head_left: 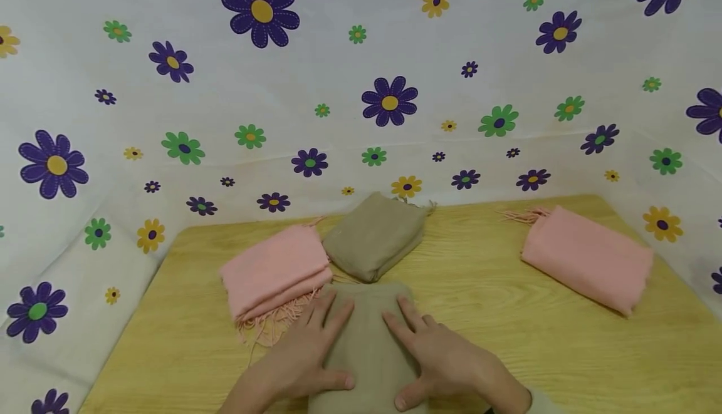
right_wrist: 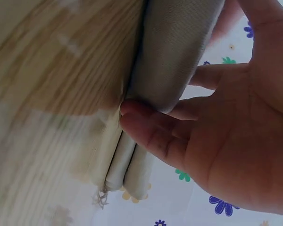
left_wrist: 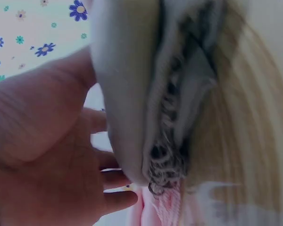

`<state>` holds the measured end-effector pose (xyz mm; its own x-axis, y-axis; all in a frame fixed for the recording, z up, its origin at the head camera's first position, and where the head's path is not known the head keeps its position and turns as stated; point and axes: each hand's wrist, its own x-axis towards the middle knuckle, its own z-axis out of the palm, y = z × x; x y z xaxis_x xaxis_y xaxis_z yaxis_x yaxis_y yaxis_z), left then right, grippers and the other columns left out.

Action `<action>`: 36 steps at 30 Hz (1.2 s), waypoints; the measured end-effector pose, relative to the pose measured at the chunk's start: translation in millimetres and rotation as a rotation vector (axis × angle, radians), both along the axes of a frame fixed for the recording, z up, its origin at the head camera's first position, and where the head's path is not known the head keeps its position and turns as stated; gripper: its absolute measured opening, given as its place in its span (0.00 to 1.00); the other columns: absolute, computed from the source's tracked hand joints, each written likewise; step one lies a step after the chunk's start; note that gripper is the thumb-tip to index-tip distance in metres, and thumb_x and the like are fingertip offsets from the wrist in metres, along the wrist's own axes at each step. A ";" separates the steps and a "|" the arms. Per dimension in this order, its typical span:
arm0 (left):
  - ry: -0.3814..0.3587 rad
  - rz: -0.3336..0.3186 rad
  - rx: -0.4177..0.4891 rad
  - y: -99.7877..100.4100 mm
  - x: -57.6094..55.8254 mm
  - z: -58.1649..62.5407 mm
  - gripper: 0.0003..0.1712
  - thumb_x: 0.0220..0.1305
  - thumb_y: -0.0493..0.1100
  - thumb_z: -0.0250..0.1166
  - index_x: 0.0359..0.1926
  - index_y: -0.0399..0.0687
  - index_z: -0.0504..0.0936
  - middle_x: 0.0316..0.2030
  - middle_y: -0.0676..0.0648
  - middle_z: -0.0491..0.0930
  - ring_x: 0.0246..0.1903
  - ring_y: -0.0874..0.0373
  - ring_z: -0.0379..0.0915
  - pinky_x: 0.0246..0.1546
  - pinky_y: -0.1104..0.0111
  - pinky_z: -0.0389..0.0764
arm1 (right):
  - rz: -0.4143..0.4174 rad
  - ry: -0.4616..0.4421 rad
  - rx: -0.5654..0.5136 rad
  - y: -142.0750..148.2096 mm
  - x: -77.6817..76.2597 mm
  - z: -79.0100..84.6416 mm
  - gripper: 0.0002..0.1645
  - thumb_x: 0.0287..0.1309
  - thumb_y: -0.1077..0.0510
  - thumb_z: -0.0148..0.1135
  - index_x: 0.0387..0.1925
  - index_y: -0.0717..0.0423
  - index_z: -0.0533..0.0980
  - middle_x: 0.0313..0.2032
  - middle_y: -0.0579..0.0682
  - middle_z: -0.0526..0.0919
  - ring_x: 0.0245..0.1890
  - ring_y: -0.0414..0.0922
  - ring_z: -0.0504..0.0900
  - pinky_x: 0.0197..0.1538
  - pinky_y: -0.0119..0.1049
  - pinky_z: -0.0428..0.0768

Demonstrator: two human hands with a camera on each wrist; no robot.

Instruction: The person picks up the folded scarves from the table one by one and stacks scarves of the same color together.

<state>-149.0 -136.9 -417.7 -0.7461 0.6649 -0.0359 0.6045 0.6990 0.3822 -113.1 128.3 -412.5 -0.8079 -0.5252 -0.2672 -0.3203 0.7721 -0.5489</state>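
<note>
A folded khaki scarf (head_left: 369,354) lies at the near middle of the table. My left hand (head_left: 299,354) rests on its left side with fingers spread and nearly straight. On the right side, my right hand (head_left: 445,357) touches the cloth the same way, its thumb lower down. In the left wrist view, twisted fringe (left_wrist: 165,160) shows between the layers of this scarf (left_wrist: 125,80). The right wrist view has the right hand (right_wrist: 236,122) along the smooth folded edge of the scarf (right_wrist: 177,52), one fingertip down by the table. Neither hand grips the cloth.
Just behind is another folded khaki scarf (head_left: 375,238). A folded pink scarf (head_left: 276,270) with fringe toward me lies to its left, close to my left hand. Another folded pink scarf (head_left: 586,260) lies far right on the wooden table (head_left: 479,301). Flower-printed white cloth (head_left: 327,76) hangs around.
</note>
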 end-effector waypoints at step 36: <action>-0.310 -0.115 -0.088 -12.9 -18.5 -1.3 0.76 0.41 0.71 0.75 0.80 0.52 0.40 0.76 0.31 0.26 0.75 0.34 0.27 0.65 0.40 0.60 | 0.055 0.066 0.061 8.3 -6.8 -12.6 0.80 0.36 0.23 0.71 0.79 0.57 0.41 0.77 0.62 0.33 0.77 0.60 0.41 0.71 0.61 0.53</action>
